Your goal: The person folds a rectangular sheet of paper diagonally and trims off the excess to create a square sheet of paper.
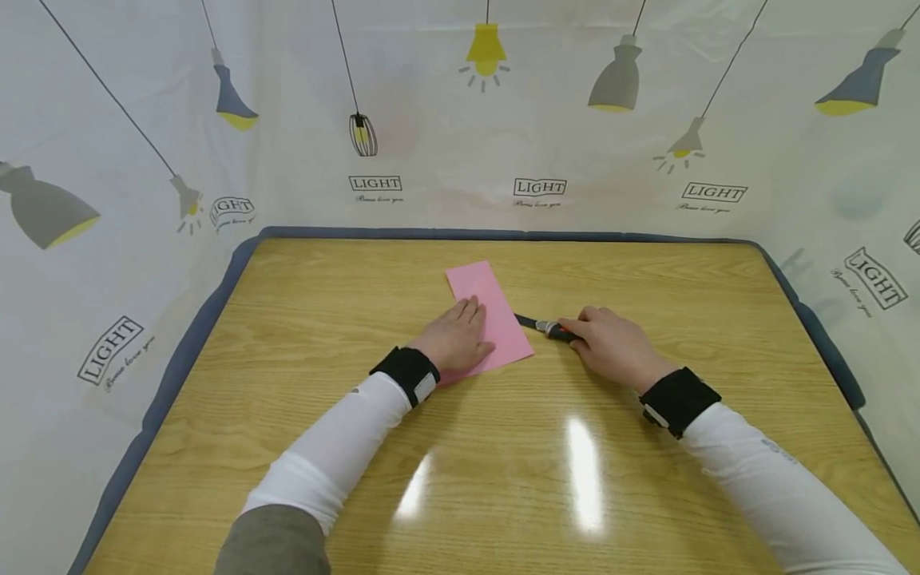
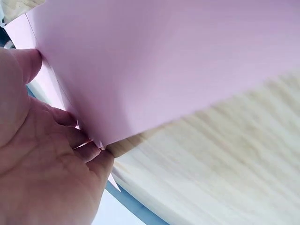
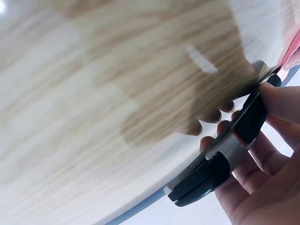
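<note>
A sheet of pink paper (image 1: 501,323) lies slanted on the wooden table. My left hand (image 1: 454,335) rests on its left part with fingers extended, and the paper's broad face also fills much of the left wrist view. To the right of the sheet, my right hand (image 1: 616,345) grips a utility knife (image 1: 564,332) by its black and silver handle. The knife's dark blade (image 1: 526,321) points left, its tip right at the paper's right edge. In the right wrist view the thumb presses along the handle, and the fingers curl behind it.
The glossy wooden table (image 1: 287,447) reflects light near its front. A dark blue edging (image 1: 431,234) borders the table's back and sides. Behind it hangs a pale sheet (image 1: 431,88) printed with lamps.
</note>
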Demonstrator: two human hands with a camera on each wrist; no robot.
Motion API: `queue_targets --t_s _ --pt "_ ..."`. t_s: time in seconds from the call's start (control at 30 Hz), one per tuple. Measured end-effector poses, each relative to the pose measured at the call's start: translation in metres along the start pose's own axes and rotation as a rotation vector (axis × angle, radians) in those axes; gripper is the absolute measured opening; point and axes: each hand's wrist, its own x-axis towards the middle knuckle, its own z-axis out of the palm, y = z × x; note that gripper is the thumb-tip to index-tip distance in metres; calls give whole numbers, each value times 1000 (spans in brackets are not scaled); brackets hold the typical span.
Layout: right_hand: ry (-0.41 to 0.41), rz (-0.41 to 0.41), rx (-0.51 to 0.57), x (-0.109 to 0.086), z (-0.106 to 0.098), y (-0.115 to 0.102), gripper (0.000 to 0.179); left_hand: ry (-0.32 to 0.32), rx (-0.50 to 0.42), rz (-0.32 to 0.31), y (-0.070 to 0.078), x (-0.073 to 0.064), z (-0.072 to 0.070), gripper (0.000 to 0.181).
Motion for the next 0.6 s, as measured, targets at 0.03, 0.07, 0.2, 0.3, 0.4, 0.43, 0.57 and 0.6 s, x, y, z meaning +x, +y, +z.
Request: queue_targets --t_s 0.03,0.07,0.2,0.3,0.4,0.43,0.57,0.6 --pt "1 -2 -1 0 0 0 43 5 -5 2 0 0 0 71" --pt "2 -5 -1 0 0 0 43 10 -11 4 -1 0 0 70" --pt "13 -20 -5 -1 1 0 44 31 -32 10 -2 0 2 68" --pt "18 -29 -4 -1 1 -2 44 42 -52 13 -3 0 2 68" --pt "17 -33 -2 0 0 -4 44 53 -70 10 -4 0 4 69" --pt "17 -33 -3 1 0 -4 44 52 -75 5 -4 0 4 70" --pt "22 -35 -5 4 -1 -6 44 33 -92 -24 -4 0 5 75" --pt "24 -37 -4 5 -1 -7 44 28 -96 -33 -4 0 5 76"
